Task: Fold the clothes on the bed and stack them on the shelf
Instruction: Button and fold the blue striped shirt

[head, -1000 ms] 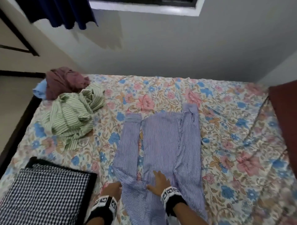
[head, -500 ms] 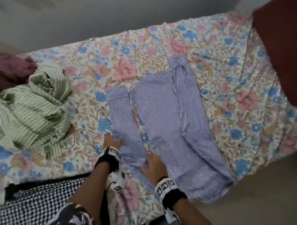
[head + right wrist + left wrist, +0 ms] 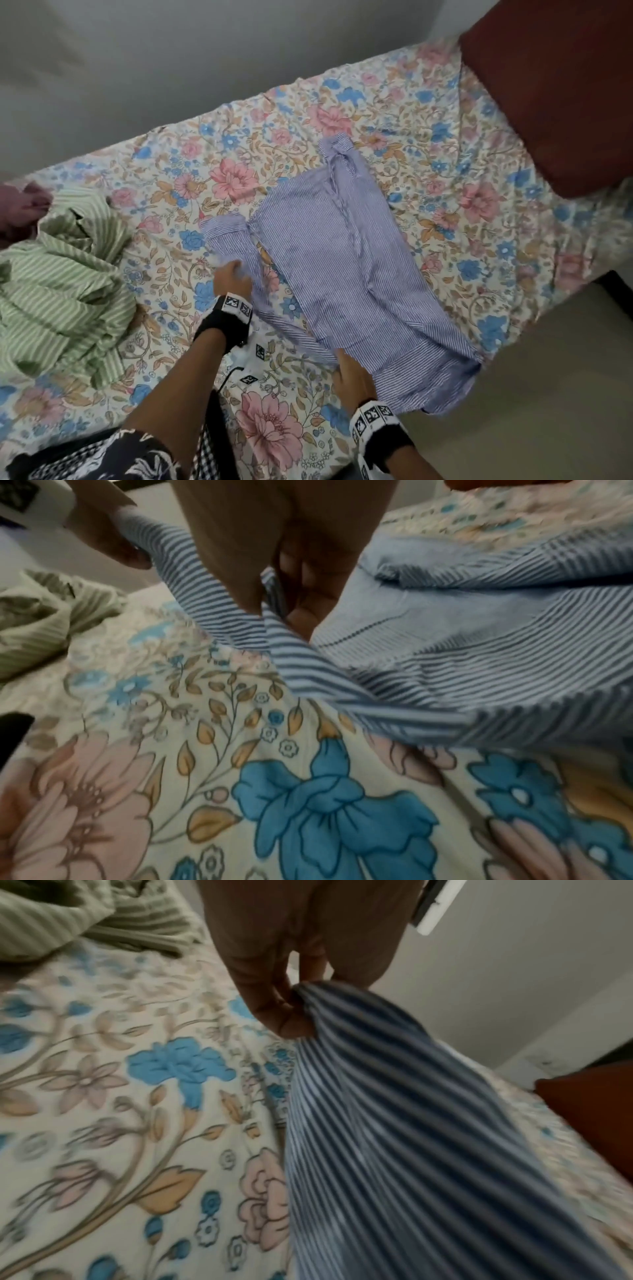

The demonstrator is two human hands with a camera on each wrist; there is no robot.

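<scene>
A blue-and-white striped shirt [image 3: 346, 260] lies spread on the floral bed sheet [image 3: 274, 116], one sleeve stretched along its left side. My left hand [image 3: 234, 274] pinches that sleeve [image 3: 394, 1096] partway down and lifts the cloth off the sheet. My right hand [image 3: 352, 373] grips the shirt [image 3: 445, 631] at its near left corner, where sleeve meets body, fingers curled into a fold. The shirt's right sleeve is folded over the body.
A crumpled green striped garment [image 3: 58, 287] lies at the left, with a maroon one [image 3: 20, 212] behind it. A dark red pillow [image 3: 555, 85] fills the far right corner. The bed's edge and bare floor [image 3: 548, 394] are at the right. Checked cloth [image 3: 205, 455] sits near my left arm.
My left hand moved up along the left sleeve and now pinches it. My right hand shifted from lying flat to gripping the near corner. The head view swung right and down.
</scene>
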